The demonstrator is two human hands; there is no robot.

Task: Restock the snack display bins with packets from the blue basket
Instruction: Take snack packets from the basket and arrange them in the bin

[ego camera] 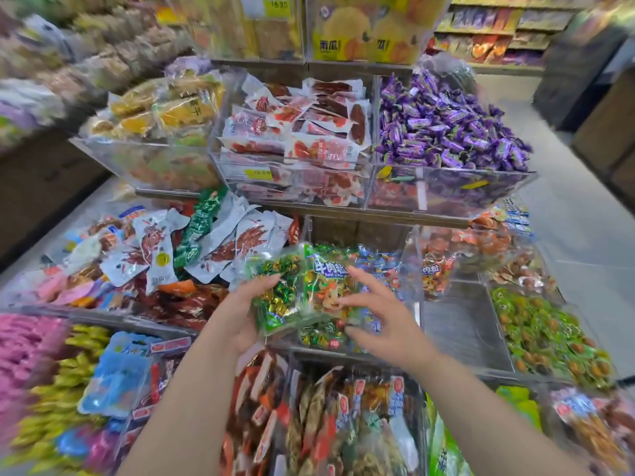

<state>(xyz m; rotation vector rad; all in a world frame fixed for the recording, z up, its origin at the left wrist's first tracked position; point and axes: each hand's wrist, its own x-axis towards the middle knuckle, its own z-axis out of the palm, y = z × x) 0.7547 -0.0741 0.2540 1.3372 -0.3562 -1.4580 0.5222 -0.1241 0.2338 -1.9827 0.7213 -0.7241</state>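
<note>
A clear packet (302, 290) of green and gold wrapped candies with a cartoon face hangs over the middle clear bin (417, 290) of the display's middle tier. My left hand (244, 310) grips the packet's left edge from below, thumb on top. My right hand (374, 310) hovers at the packet's right side with fingers spread and relaxed, fingertips touching or just off the wrapper. Similar candy packets lie in that bin under the held one. The blue basket is out of view.
Clear bins step up in tiers: purple candies (446, 128) top right, red-and-white meat packets (302, 132) top middle, yellow packets (165, 108) top left. White snack packs (192, 245) fill the left bin. A nearly bare bin (457, 321) sits right of my hands. Aisle floor (577, 214) lies right.
</note>
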